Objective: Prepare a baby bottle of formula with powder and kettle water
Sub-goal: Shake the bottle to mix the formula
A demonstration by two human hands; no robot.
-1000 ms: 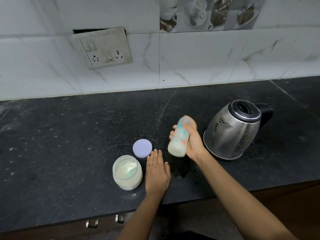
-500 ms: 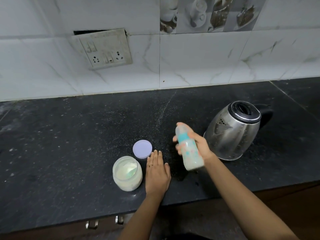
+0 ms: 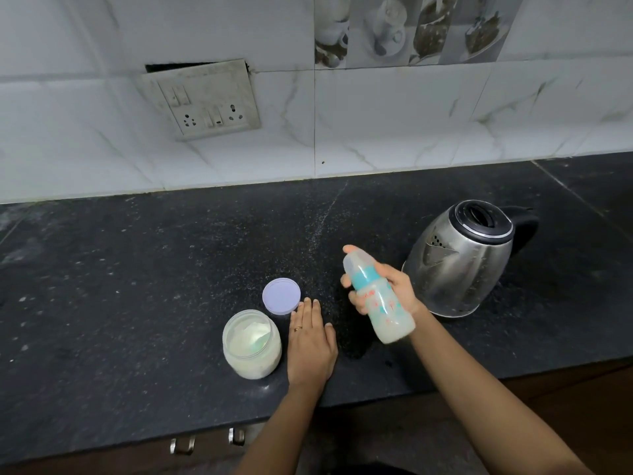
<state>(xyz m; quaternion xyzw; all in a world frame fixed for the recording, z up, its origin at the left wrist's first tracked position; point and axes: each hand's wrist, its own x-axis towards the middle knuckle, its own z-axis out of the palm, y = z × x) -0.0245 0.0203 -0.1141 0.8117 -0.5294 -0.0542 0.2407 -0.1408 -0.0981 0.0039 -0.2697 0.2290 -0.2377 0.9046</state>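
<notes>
Head view: one baby bottle [image 3: 378, 296], one powder jar [image 3: 251, 344], one lid [image 3: 281, 296], one kettle [image 3: 460, 258]. Right hand [image 3: 390, 291] fingers wrapped round bottle, tilted above table [image 3: 137, 269]; teal collar, milky liquid inside. Left hand [image 3: 310, 341] flat, empty.

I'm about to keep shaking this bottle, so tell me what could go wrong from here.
The right hand holds the baby bottle tilted in the air above the counter, beside the kettle; a wide swing could knock it. The powder jar stands open, its lid lying off, beside the flat left hand; a nudge might spill powder.
</notes>
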